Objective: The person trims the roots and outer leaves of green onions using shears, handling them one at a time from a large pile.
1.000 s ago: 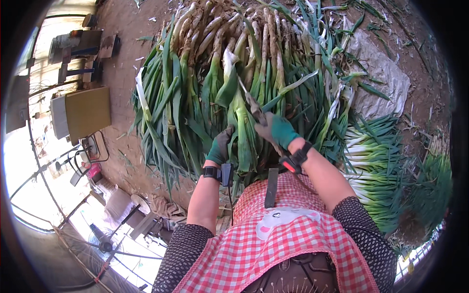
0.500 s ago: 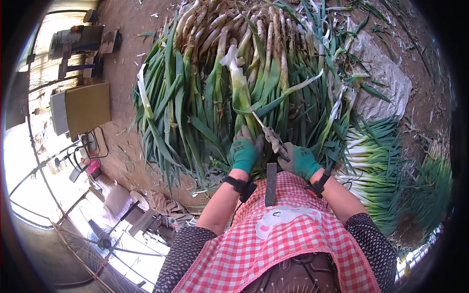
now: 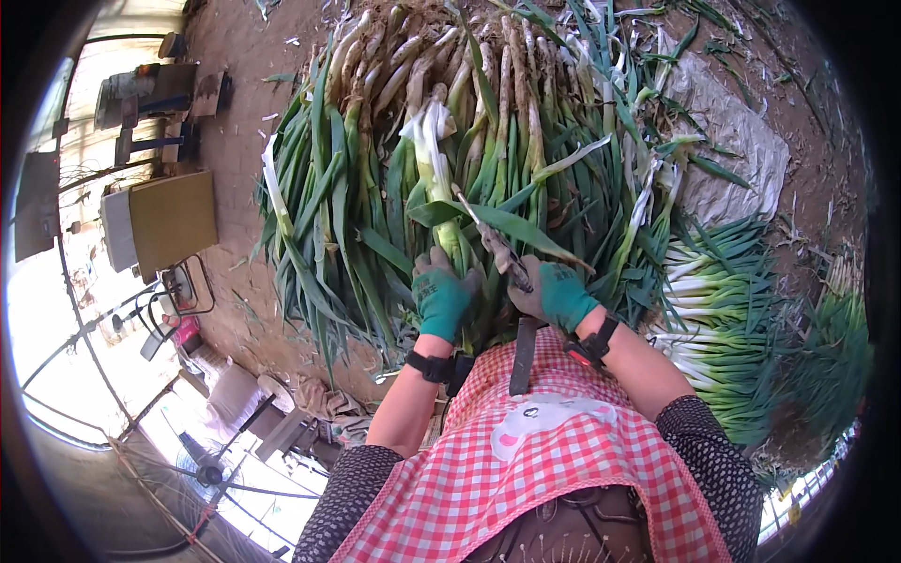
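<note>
My gloved left hand (image 3: 443, 296) is closed around the leaves of a large green onion (image 3: 433, 159). The onion's pale base points away from me, with loose white skin peeling near its end. In my gloved right hand (image 3: 552, 291) is a muddy, thin-nozzled tool that looks like an air blow gun (image 3: 497, 249); its tip lies against or just beside the onion's stalk, and I cannot tell whether they touch. A broad green leaf crosses near the nozzle. Beneath both hands spreads a big heap of unpeeled green onions (image 3: 375, 188), their soil-stained roots at the far side.
Cleaned green onions with white stalks (image 3: 709, 319) are stacked on the right, with another bundle (image 3: 831, 347) beyond. A pale sheet (image 3: 732, 141) lies on the dirt floor among leaf scraps. Cardboard (image 3: 169, 223) and a fan (image 3: 208, 469) stand at left. A dark strap (image 3: 523, 358) hangs by my apron.
Both hands have shifted a little left, along with the onion and the tool. The nozzle tip now sits lower against the leaves, and a broad leaf has swung rightward beside it.
</note>
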Tool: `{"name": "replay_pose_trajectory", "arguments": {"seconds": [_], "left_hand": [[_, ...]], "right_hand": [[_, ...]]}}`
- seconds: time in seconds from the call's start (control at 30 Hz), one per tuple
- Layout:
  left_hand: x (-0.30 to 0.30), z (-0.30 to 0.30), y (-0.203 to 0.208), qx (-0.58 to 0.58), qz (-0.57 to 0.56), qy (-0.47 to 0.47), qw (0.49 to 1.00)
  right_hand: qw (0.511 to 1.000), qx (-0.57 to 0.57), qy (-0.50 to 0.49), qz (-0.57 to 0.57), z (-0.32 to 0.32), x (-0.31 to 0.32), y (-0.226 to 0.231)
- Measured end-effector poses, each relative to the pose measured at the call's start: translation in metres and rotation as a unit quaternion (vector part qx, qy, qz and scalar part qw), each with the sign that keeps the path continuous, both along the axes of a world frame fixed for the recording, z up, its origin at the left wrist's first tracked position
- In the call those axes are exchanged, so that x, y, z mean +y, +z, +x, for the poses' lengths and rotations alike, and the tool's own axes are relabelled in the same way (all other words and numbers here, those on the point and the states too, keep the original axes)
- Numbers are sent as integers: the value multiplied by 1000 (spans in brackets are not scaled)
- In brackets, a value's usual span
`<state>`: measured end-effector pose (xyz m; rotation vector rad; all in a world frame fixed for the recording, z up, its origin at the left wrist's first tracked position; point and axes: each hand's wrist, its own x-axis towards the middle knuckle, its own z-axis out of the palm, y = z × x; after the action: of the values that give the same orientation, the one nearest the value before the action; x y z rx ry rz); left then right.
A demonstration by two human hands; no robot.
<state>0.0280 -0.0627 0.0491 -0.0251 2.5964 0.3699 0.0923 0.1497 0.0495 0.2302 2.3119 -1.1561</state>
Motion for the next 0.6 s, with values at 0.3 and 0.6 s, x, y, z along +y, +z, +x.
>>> {"name": "replay_pose_trajectory", "arguments": {"seconds": [0.3,0.6], "left_hand": [[-12,45,-1,-69,153,151,974],[-4,49,-4,-86,310,166,932]], "right_hand": [[995,-95,17,-38,-33,-5,14],[995,-96,-29,0,-150,-12,-41]]}}
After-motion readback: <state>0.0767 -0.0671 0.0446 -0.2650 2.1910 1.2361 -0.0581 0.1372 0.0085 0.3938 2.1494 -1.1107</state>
